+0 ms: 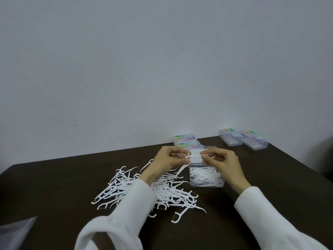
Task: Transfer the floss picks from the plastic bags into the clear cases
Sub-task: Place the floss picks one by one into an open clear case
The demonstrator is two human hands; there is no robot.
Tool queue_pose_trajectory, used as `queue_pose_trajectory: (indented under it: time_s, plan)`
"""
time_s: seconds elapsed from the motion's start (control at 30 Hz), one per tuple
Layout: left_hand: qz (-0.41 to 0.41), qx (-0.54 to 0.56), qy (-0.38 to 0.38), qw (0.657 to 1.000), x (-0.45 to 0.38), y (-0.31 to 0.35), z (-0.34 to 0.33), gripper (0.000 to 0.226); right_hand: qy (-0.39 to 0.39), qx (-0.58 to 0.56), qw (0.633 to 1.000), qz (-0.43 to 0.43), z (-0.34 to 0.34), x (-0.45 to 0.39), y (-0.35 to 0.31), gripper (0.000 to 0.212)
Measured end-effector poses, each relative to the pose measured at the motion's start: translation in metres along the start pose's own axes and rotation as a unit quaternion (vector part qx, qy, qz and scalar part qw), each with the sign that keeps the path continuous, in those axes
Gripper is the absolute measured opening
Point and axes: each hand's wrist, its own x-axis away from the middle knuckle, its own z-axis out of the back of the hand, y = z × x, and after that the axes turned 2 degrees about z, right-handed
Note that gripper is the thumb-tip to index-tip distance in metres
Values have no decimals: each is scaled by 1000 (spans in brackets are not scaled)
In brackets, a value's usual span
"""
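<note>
Several floss picks (195, 156) are pinched between both hands, just above the open clear case (206, 175) and in front of its raised lid (201, 150). Left hand (169, 159) is curled round one end of the small bunch, right hand (220, 160) round the other; the picks seem to be lined up before being dropped in, though exact no. held can't be told.

Case below is partly filled w/ picks lying roughly lengthwise. A big loose pile (153, 188) is spread on the dark table (54, 186), just left of the case & partly hidden under the left forearm.

Further back, four closed cases w/ coloured labels are seen: two (186, 141) stacked or side by side behind the hands (which can't be told), two more (243, 139) well apart to the right, near the wall. These look already filled, but contents are too small to confirm.

At bottom-left edge a clear plastic bag (16, 231) lies flat, apparently emptied.

Judged progress: well past halfway on cases, approx., yet the pile left looks like more than the current case can take. No further empty case is visible.
</note>
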Motion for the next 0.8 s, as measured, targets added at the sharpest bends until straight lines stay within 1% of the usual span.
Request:
queue_pose_trajectory:
  time_s: [0.13, 0.37, 0.43, 0.53, 0.67, 0.8]
  plan:
    - [5, 9, 10, 1000, 0, 1, -2, 30, 11, 10, 1000, 15, 1, 0, -2, 11]
    - [10, 43, 108, 993, -2, -3, -4, 32, -4, 57, 997, 55, -1, 4, -4, 17]
    - [7, 46, 124, 991, -3, -4, -4, 32, -9, 64, 996, 61, -2, 5, -4, 17]
    - [0, 55, 121, 991, -2, -3, -4, 32, 5, 65, 996, 62, -3, 5, -4, 13]
    - [2, 65, 82, 994, 0, 0, -7, 33, 36, 63, 995, 67, -2, 5, -3, 9]
    - [38, 139, 56, 988, -1, -1, -13, 36, 44, 60, 994, 81, -2, 5, -3, 12]
